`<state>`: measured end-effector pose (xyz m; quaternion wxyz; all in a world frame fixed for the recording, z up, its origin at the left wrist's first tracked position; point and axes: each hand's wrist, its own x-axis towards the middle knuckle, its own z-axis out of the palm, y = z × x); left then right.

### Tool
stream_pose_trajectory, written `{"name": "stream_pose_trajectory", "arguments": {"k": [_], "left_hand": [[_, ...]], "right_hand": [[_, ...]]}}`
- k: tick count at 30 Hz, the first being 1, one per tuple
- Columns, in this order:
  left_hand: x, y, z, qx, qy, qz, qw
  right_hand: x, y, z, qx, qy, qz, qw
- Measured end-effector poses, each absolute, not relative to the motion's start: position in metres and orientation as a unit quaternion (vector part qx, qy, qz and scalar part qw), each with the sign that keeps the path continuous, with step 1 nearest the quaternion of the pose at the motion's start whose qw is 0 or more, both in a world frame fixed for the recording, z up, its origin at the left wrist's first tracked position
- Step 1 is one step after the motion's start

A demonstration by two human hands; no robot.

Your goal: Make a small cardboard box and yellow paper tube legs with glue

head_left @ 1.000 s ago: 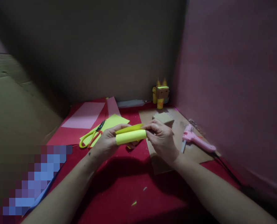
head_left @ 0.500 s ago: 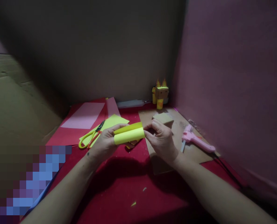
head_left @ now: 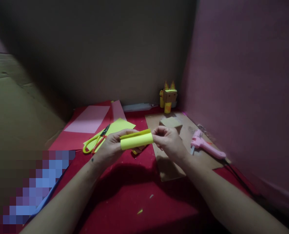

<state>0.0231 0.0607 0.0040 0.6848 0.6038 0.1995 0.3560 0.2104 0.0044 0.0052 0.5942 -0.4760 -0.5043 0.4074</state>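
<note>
A strip of yellow paper (head_left: 137, 140), curled lengthwise into a loose roll, is held above the red cloth. My left hand (head_left: 115, 141) grips its left end, the fingers behind the paper. At the right end, my right hand (head_left: 167, 139) pinches the edge between thumb and fingers. Left of the roll, scissors (head_left: 92, 145) with yellow and red handles rest partly on a yellow sheet (head_left: 122, 123). Another small yellow piece shows below the roll, mostly hidden by it and by my fingers.
A pink glue gun (head_left: 204, 144) lies on a cardboard sheet (head_left: 171, 172), near a small cardboard box (head_left: 171, 122). Pink paper (head_left: 88, 119) is at the back left. A cardboard figure with pointed ears (head_left: 170, 96) stands by the back wall. Small scraps dot the red cloth (head_left: 124, 201).
The yellow paper is curled tighter, its opening narrower than before. My right hand's fingers have shifted slightly at the right end. The view has moved a little.
</note>
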Motion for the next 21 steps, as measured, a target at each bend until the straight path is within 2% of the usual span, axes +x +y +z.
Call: {"name": "stream_pose_trajectory", "arguments": {"k": [4, 8, 21], "left_hand": [[0.022, 0.062, 0.003, 0.620, 0.213, 0.346, 0.672], [0.021, 0.062, 0.004, 0.638, 0.225, 0.333, 0.656], [0.022, 0.061, 0.006, 0.633, 0.242, 0.333, 0.656]], "right_hand": [[0.210, 0.006, 0.007, -0.476, -0.441, 0.481, 0.590], [0.210, 0.007, 0.005, -0.479, -0.438, 0.487, 0.584], [0.208, 0.014, -0.005, -0.380, -0.381, 0.534, 0.653]]}}
